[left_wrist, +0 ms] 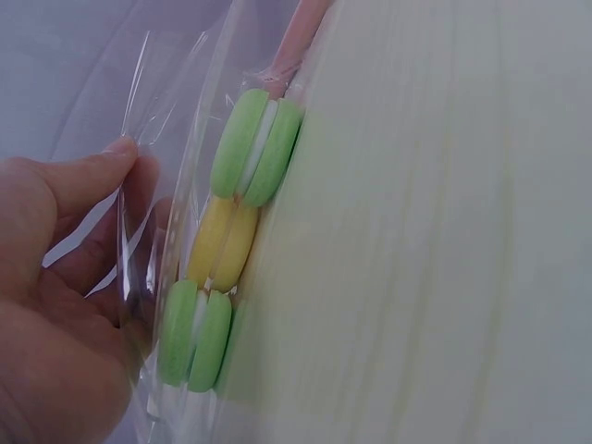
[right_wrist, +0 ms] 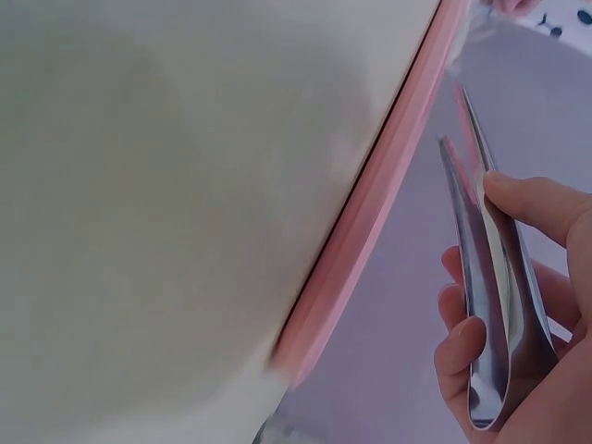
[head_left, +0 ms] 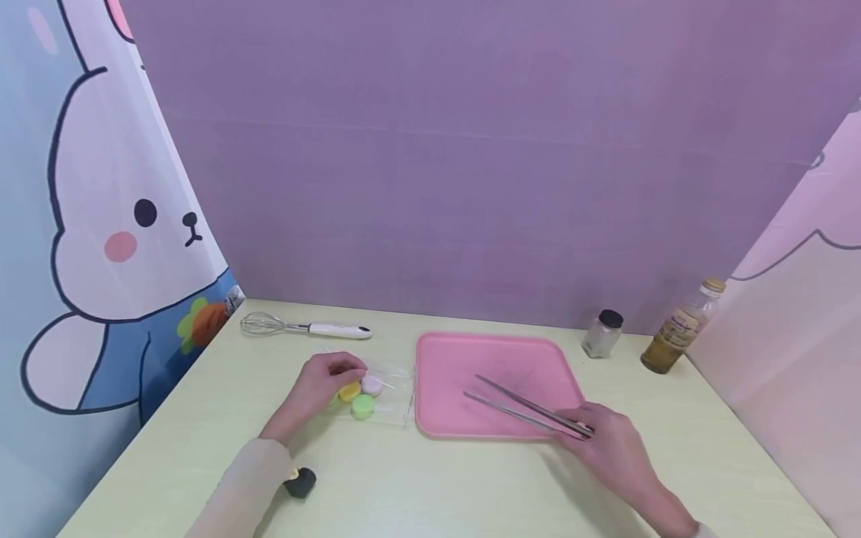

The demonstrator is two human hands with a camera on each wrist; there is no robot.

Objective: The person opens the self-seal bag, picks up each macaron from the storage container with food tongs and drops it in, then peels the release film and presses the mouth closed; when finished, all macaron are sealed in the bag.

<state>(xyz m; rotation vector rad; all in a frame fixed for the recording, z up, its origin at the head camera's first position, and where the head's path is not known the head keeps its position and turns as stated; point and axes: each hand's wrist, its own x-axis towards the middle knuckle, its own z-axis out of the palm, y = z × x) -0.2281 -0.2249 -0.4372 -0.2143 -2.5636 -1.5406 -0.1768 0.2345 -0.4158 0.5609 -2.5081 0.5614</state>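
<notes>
Pale table [head_left: 417, 489]: left hand [head_left: 321, 382] pinches a bag [head_left: 395, 413], apparently; right hand [head_left: 608, 441] grips tongs [head_left: 531, 404].

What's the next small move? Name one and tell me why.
Probably bring the tongs left toward the bag: the right hand holds them with the tips apart over the tray, while the left hand pinches the bag's film, and the macarons lie inside it.
</notes>
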